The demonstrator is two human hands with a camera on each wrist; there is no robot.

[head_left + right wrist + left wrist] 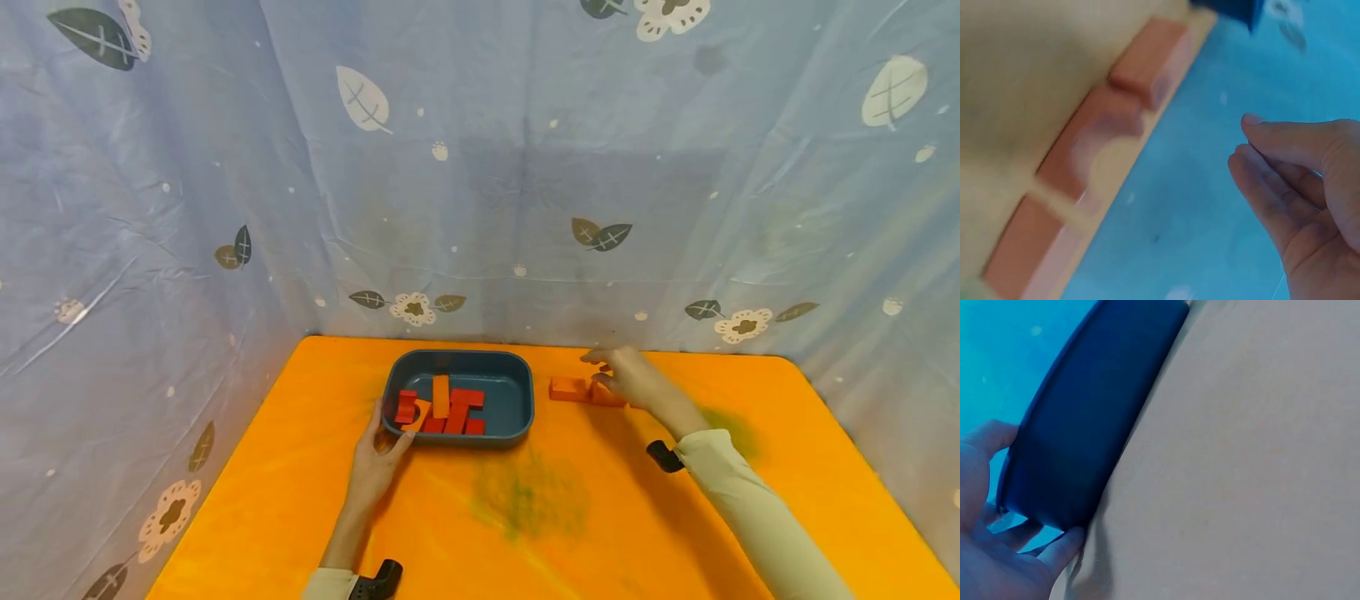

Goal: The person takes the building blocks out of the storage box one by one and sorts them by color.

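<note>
your left hand [378, 454] grips the blue tray's [525, 392] near-left corner; your right hand [626, 375], fingers loose and empty, hovers over red blocks [570, 389] lined left-to-right on the orange bench [675, 533], right of the tray.

Soft, even light filled the head view, casting only faint shadows under the arms on the tabletop [600, 517]. Its wide lens bent the edges, and greenish mottling marked the orange surface. Both wrist views had a blue-shifted colour cast; the right one was motion-blurred, its blocks [1097, 156] smeared.
</note>
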